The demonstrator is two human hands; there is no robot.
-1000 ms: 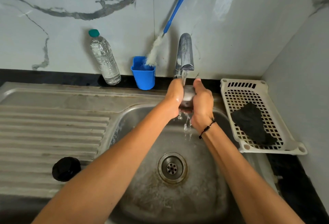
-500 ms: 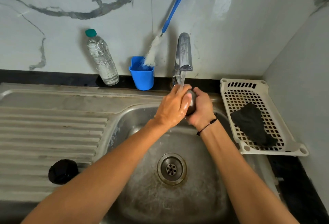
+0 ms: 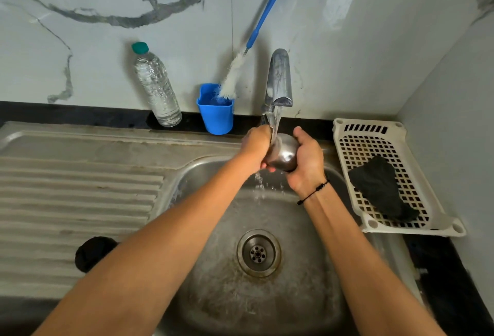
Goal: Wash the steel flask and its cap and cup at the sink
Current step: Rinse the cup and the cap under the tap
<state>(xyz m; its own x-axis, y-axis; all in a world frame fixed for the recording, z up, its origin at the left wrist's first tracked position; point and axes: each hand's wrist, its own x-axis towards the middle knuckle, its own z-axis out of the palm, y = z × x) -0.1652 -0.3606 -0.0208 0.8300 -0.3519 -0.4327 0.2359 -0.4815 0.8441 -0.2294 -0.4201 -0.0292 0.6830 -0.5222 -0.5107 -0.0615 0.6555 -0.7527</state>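
Holding the steel cup [image 3: 283,152] under the running tap [image 3: 278,79], I have both hands on it above the back of the sink [image 3: 213,295]. My right hand [image 3: 307,160] wraps round the cup's right side, thumb up at the rim and fingers curled beneath, so that grip is firmly on the cup. My left hand [image 3: 255,146] is pressed against the cup's left side with its fingers curled round it; the fingertips are hidden behind the steel, so I cannot tell how far they reach. Water falls from the spout onto the cup between my hands and drips off below into the basin, above the drain [image 3: 258,252]. A thin black bracelet [image 3: 312,192] sits on my right wrist.

On the ribbed draining board [image 3: 80,196] to my left, a round black cap [image 3: 92,254] lies near the front edge, partly hidden by my left forearm. Against the marble wall at the back stands a clear water bottle [image 3: 156,87] with a green top, and just beside it a blue holder [image 3: 216,113] with a bottle brush [image 3: 251,41] leaning in it, blue handle up against the wall. To my right, on the dark bench [image 3: 438,269], a white plastic basket [image 3: 355,154] holds a black cloth [image 3: 379,188]. The flask itself does not show from the head view.
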